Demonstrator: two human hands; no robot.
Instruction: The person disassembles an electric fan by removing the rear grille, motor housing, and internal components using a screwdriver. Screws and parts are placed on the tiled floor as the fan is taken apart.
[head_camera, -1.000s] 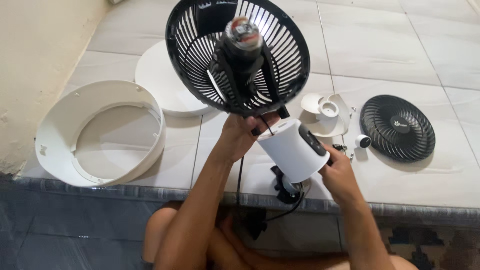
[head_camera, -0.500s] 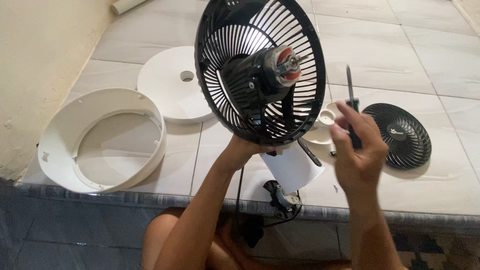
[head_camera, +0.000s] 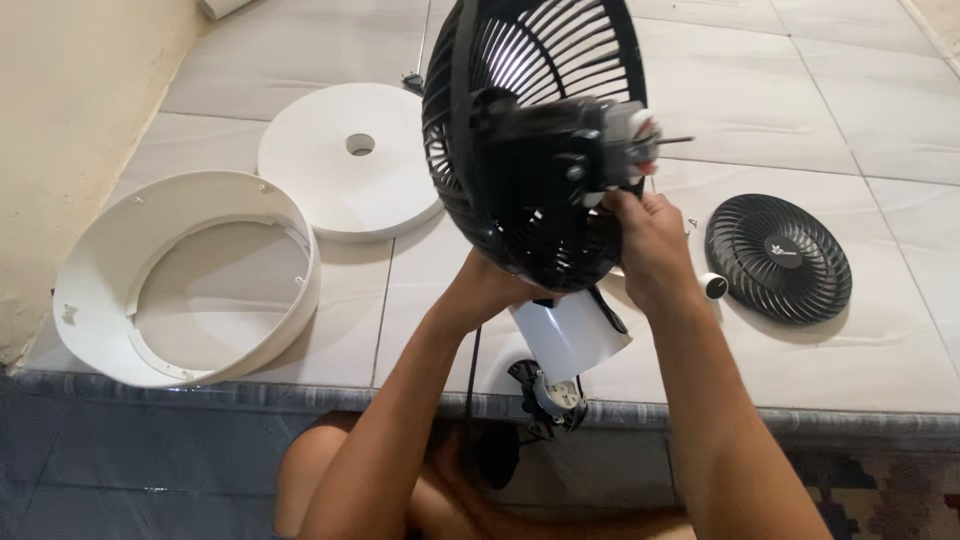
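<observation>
Two hands are working on a black fan grille (head_camera: 530, 140) that is being held up in the air above the tiled floor (head_camera: 760, 90), tilted so that its motor (head_camera: 590, 140) is pointing to the right. The left hand (head_camera: 490, 290) is gripping the grille from below, near the place where the white stand column (head_camera: 570, 335) is joining it; its fingers are hidden behind the grille, so I cannot tell how tightly they are closing. The right hand (head_camera: 650, 245) is reaching to the motor side, with fingers curled together against the motor housing, but what they are pinching is not clear. A black cable (head_camera: 472, 370) is hanging down from the column between the two forearms. On the floor, a white round ring housing (head_camera: 185, 275) is lying at the left, and a white disc with a centre hole (head_camera: 350, 160) is lying just beside it, partly behind the grille. At the right, a smaller black round grille (head_camera: 778, 258) is lying flat, with a small white knob (head_camera: 712, 286) near it. The raised grille is covering the floor behind it, so anything lying there is hidden.
</observation>
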